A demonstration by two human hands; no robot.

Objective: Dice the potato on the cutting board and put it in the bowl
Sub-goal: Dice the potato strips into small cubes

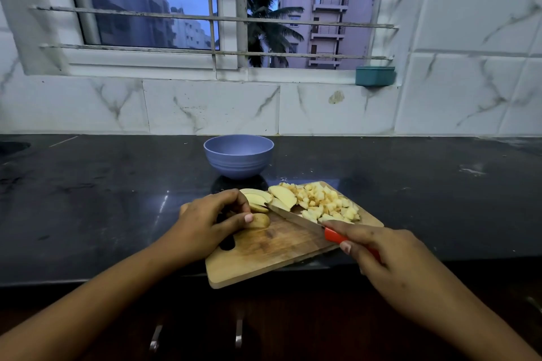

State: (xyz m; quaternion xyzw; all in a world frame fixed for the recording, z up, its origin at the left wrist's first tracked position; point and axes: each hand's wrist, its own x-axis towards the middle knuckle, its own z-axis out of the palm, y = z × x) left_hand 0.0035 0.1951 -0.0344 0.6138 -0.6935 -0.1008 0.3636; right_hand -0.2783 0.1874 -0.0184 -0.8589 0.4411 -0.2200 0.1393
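Mid-dice, judging by the leftovers. Tabletop carries the cutting board at lower centre, with the bowl just behind, looking empty. Left hand fingers pinch a potato piece. Right hand fingers are clamped on the knife. Diced pile is board-right, slices beside it. Next, probably: cube the slices, then scoop.

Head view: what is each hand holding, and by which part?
The right hand grips the knife by its red handle. The left hand pinches a potato piece at its left end, on the cutting board.
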